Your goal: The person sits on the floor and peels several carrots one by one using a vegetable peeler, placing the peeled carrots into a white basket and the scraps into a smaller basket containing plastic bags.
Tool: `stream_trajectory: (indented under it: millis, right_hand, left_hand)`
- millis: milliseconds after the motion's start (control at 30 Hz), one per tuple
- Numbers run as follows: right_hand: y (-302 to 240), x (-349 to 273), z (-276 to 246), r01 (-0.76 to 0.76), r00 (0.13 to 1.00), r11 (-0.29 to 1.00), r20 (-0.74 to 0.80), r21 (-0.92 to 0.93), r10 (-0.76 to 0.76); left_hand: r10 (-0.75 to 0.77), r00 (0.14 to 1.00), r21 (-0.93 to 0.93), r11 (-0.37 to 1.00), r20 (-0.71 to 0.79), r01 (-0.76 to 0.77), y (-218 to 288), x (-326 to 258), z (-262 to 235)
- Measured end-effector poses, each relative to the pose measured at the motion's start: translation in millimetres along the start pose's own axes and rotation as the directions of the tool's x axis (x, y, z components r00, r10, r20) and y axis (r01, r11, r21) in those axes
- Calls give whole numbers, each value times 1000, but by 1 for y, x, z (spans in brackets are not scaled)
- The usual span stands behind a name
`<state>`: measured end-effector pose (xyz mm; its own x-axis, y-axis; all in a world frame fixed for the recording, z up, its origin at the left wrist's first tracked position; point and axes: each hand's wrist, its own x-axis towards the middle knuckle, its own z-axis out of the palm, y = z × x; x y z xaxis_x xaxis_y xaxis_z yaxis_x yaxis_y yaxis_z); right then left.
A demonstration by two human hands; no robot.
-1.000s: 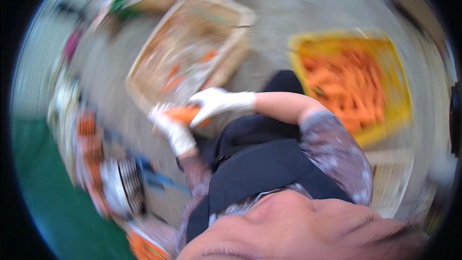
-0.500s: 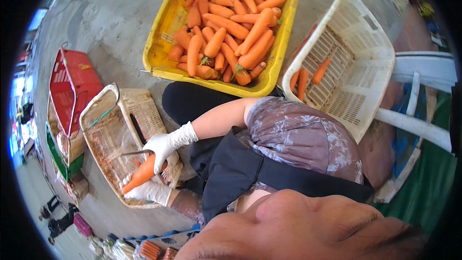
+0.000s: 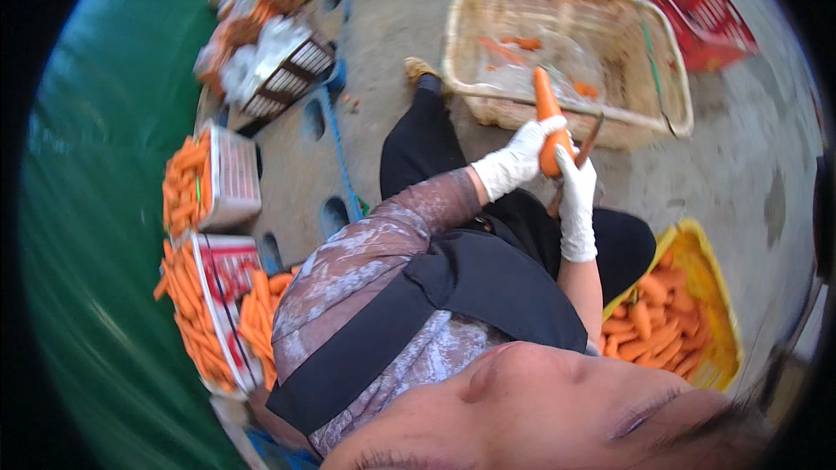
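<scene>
Since the earlier picture, the view has been swung around: the yellow crate [image 3: 714, 296], seen at the top before, is now found low on the right, and the carrot [image 3: 548, 117] has been lifted from a low, slanted hold to stand almost straight up.

Everything is placed from the carrot. Far to its left and lower, small baskets of carrots [image 3: 196, 200] are stacked beside a green sheet [image 3: 96, 235]. Just left of the carrot, the left hand [image 3: 520, 159], in a white glove, is wrapped around the carrot's lower part; its fingers [image 3: 547, 128] are closed tight on it. The carrot's long side runs up and down, with the tip pointed up toward the woven basket [image 3: 662, 78], which lies just behind and above it, with only a few orange scraps in it.

Just right of the carrot and a little lower, the right hand [image 3: 576, 200], also gloved, is pressed against the carrot's bottom end. A thin brown tool [image 3: 589, 137] is held in its closed fingers, slanted up beside the carrot. It looks like a knife or peeler, but this cannot be told for sure. Both hands are touching the carrot, so neither is nearer. Farther right and up, a red crate [image 3: 705, 9] is seen.
</scene>
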<state>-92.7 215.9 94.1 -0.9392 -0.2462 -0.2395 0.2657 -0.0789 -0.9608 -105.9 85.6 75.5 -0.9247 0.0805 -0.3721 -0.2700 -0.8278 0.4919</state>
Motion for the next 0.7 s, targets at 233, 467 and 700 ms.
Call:
stream_trajectory:
  millis: [233, 467, 700]
  right_hand:
    - [-5, -3, 14, -14, 994, 996, 109, -84, 23]
    - [17, 27, -4, -133, 982, 985, 147, 111, 116]
    - [-4, -73, 43, -503, 813, 789, 504, 352, 293]
  left_hand:
    - [6, 987, -383, 921, -159, -67, 18, -6, -47]
    - [23, 952, -464, 869, -306, -170, 36, -10, -81]
    - [3, 915, -418, 889, -403, -187, 43, -8, -88]
